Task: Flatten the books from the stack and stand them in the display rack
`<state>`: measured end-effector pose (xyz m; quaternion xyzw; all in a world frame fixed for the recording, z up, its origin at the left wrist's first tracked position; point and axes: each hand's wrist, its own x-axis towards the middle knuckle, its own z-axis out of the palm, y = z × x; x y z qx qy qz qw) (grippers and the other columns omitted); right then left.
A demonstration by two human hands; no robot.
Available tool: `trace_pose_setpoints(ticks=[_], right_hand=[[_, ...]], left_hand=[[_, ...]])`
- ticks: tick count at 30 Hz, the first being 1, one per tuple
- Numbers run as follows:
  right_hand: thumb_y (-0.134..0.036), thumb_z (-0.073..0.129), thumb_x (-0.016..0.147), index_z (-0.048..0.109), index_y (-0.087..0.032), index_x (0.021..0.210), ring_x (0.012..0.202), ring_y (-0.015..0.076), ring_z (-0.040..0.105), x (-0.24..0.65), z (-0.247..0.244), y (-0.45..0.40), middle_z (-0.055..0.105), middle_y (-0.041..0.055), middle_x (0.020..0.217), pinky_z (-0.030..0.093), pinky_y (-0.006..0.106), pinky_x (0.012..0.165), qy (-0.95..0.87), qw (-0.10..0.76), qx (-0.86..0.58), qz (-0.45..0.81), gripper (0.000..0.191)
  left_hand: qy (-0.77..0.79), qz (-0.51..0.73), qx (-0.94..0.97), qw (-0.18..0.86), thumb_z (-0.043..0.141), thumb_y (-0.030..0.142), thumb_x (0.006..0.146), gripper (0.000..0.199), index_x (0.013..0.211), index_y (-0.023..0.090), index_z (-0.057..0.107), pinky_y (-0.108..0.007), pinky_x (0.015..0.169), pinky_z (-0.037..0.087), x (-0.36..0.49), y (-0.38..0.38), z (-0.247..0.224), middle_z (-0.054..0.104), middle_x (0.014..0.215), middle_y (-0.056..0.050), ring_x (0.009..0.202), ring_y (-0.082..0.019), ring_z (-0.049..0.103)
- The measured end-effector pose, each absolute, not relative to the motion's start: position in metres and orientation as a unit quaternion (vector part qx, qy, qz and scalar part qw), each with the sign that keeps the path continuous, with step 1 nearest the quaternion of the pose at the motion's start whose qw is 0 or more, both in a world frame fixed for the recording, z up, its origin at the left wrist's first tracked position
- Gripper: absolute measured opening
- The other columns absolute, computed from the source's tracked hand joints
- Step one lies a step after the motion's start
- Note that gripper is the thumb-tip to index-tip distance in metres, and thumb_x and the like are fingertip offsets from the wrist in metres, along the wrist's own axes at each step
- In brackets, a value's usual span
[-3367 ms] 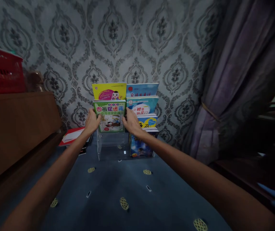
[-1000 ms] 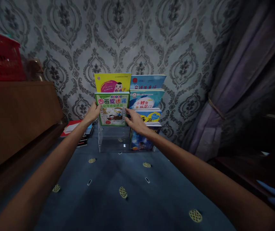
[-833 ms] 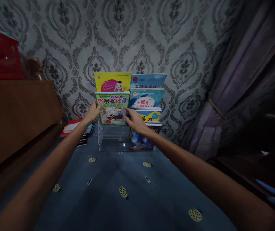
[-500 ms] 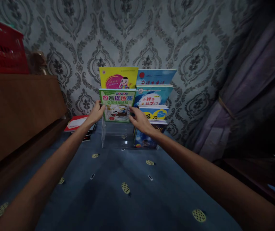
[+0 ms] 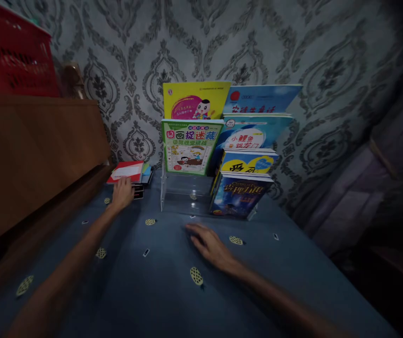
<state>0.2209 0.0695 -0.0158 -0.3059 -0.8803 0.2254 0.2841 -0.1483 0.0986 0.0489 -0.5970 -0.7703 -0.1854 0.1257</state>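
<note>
My left hand (image 5: 123,192) is at the front edge of a small pile, its fingers stretched over a red book (image 5: 136,171) with a white patch. Whether it grips the book I cannot make out. Above the blue cloth hovers or rests my right hand (image 5: 213,245), empty, fingers apart, in front of a clear acrylic book rack (image 5: 178,206). In the rack's left column a green picture book (image 5: 190,148) stands before a yellow book (image 5: 194,98). The right column holds a blue book (image 5: 263,96), a teal book (image 5: 258,131), a yellow-and-blue book (image 5: 249,162) and a dark blue book (image 5: 240,195).
A wooden cabinet (image 5: 35,155) borders the left side, with a red basket (image 5: 14,56) on top. Patterned wallpaper (image 5: 187,37) rises behind the rack. A tied purple curtain (image 5: 367,173) hangs at the right. The blue cloth (image 5: 152,295) has a pineapple print.
Both hands have let go of the green book, which stays in the rack. My left hand has moved left to the pile; my right hand has dropped toward the cloth. The view has shifted.
</note>
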Motion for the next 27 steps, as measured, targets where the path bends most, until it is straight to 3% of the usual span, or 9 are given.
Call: trace_pose_setpoints(ticks=[5,12,18,22,27], right_hand=[[-0.025,0.047,0.098,0.064,-0.026,0.132,0.134,0.0259,0.057,0.219,-0.042,0.053,0.063,0.0107,0.14,0.048,0.051,0.112,-0.867,0.326,-0.309,0.216,0.038],[-0.025,0.048,0.1,0.061,-0.027,0.134,0.136,0.0241,0.055,0.222,-0.048,0.051,0.06,0.0097,0.144,0.048,0.048,0.114,-0.87,0.335,-0.296,0.21,0.037],[-0.024,0.048,0.101,0.064,-0.022,0.129,0.134,0.025,0.056,0.221,-0.051,0.053,0.06,0.0116,0.143,0.049,0.048,0.113,-0.879,0.327,-0.289,0.194,0.033],[-0.022,0.048,0.1,0.065,-0.023,0.129,0.132,0.0242,0.058,0.22,-0.044,0.053,0.061,0.0108,0.141,0.049,0.045,0.112,-0.885,0.321,-0.281,0.187,0.033],[-0.023,0.048,0.1,0.066,-0.022,0.126,0.132,0.0249,0.058,0.22,-0.043,0.053,0.062,0.012,0.14,0.049,0.046,0.112,-0.886,0.317,-0.281,0.186,0.032]], left_hand=[[-0.785,-0.132,-0.591,0.127,0.044,0.022,0.089,0.06,0.147,0.006,0.044,-0.063,0.118,0.023,-0.177,0.125,0.051,0.038,0.158,-0.027,0.151,-0.04,0.026],[-0.775,-0.053,-0.616,0.13,0.044,0.02,0.092,0.05,0.142,0.016,0.051,-0.07,0.113,0.024,-0.195,0.152,0.048,0.052,0.149,-0.024,0.146,-0.039,0.037],[-0.738,0.0,-0.658,0.148,0.043,0.022,0.097,0.038,0.13,0.015,0.059,-0.061,0.113,0.029,-0.211,0.154,0.049,0.063,0.137,-0.021,0.138,-0.035,0.05],[-0.718,0.023,-0.674,0.171,0.04,0.012,0.095,0.04,0.129,0.014,0.06,-0.052,0.113,0.031,-0.215,0.148,0.053,0.066,0.133,-0.021,0.131,-0.031,0.057],[-0.692,0.047,-0.69,0.207,0.041,0.006,0.09,0.037,0.116,0.01,0.066,-0.049,0.109,0.034,-0.209,0.135,0.06,0.074,0.113,-0.022,0.113,-0.032,0.068]])
